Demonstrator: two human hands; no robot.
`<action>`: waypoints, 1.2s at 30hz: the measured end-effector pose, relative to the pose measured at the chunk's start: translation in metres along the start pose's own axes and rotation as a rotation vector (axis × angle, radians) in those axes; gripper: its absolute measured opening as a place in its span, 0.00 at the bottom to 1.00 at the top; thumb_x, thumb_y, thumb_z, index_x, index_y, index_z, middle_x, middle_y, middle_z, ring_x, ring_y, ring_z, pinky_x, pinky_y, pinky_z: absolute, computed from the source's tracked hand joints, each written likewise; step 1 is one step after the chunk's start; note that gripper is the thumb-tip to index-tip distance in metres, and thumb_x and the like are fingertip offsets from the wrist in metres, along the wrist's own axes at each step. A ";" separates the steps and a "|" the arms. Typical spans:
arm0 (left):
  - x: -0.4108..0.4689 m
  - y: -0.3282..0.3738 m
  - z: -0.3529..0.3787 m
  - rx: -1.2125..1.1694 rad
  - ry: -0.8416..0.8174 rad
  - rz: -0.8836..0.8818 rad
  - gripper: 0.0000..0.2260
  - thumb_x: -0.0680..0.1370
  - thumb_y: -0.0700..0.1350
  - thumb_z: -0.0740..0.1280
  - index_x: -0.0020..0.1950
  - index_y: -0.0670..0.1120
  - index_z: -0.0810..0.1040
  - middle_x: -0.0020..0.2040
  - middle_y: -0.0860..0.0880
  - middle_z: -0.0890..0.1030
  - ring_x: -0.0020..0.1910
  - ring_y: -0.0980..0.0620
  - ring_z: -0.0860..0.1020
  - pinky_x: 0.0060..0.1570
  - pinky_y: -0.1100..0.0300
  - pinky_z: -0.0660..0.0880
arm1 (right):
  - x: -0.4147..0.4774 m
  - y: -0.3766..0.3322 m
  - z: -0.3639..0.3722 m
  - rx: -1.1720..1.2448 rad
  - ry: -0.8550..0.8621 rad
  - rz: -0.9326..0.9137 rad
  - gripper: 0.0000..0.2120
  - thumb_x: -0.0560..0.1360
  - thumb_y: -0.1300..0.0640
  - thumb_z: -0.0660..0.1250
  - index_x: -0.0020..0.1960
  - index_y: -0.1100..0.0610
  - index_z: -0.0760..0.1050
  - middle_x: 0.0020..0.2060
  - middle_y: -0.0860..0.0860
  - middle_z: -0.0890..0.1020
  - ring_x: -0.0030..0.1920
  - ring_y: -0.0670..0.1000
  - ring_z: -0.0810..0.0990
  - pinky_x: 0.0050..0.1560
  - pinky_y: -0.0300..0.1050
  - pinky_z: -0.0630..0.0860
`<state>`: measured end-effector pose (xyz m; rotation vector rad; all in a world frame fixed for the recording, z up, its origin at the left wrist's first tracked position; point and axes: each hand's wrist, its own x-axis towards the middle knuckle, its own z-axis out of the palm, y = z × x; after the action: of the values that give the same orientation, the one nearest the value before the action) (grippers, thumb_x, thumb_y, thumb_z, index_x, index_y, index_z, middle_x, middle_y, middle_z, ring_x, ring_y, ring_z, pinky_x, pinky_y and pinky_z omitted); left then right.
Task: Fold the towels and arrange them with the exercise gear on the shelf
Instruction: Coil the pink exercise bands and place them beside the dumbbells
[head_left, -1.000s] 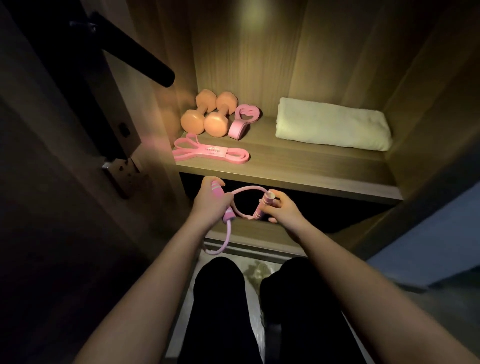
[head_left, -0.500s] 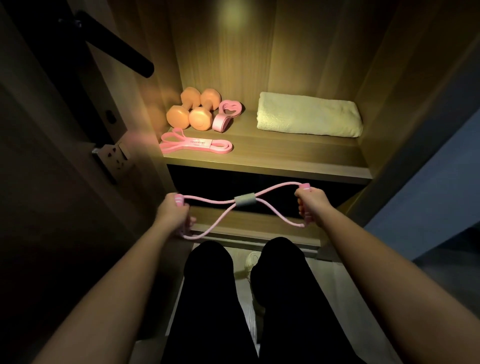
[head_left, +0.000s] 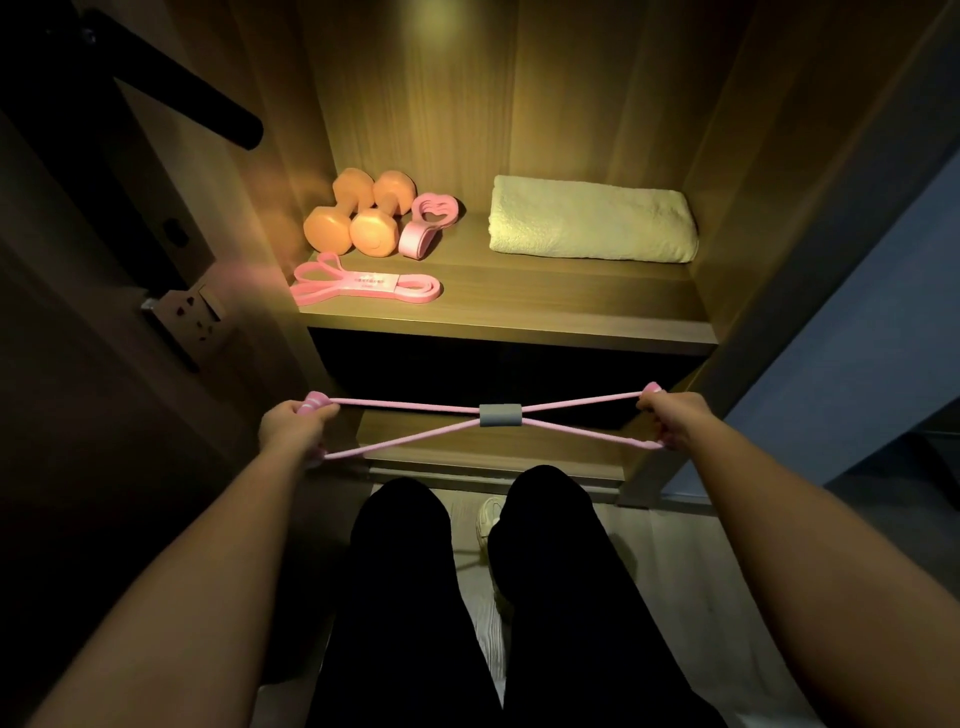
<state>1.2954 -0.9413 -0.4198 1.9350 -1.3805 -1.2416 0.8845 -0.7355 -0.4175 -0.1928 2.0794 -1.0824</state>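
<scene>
I've got L hand (head_left: 293, 426) & R hand (head_left: 670, 418) clenched on figure-8 resistance band (head_left: 500, 414) handles, axis left-right, parallel to shelf (head_left: 519, 332) edge above.

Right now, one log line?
left hand, right hand: grip figure-eight band, stretched | shelf: dumbbells, folded towel | band not yet shelved

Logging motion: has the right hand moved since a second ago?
Yes: the right hand moved rightward, from below the shelf's middle to near its right end, stretching the band.
</scene>
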 end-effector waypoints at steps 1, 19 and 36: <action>0.001 0.000 -0.001 -0.016 0.000 -0.021 0.12 0.76 0.50 0.72 0.51 0.43 0.77 0.40 0.43 0.77 0.32 0.48 0.76 0.28 0.57 0.73 | 0.000 0.000 -0.001 0.009 0.008 0.006 0.07 0.77 0.55 0.68 0.44 0.59 0.77 0.32 0.53 0.71 0.30 0.49 0.67 0.30 0.43 0.69; -0.063 0.067 0.044 -0.215 -0.385 0.124 0.09 0.80 0.42 0.66 0.58 0.39 0.76 0.43 0.44 0.78 0.34 0.51 0.76 0.33 0.59 0.76 | -0.063 -0.065 0.094 0.182 -0.332 -0.166 0.06 0.75 0.65 0.70 0.50 0.60 0.74 0.37 0.55 0.78 0.32 0.48 0.78 0.29 0.40 0.79; -0.097 0.069 0.060 -0.326 -0.537 0.123 0.06 0.77 0.38 0.69 0.53 0.43 0.80 0.48 0.43 0.82 0.48 0.46 0.81 0.42 0.55 0.80 | -0.099 -0.047 0.151 0.166 -0.613 -0.230 0.03 0.74 0.63 0.71 0.46 0.60 0.78 0.39 0.57 0.83 0.38 0.53 0.80 0.43 0.50 0.80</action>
<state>1.2005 -0.8725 -0.3563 1.3282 -1.3974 -1.8766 1.0479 -0.8162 -0.3779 -0.6109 1.4371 -1.1472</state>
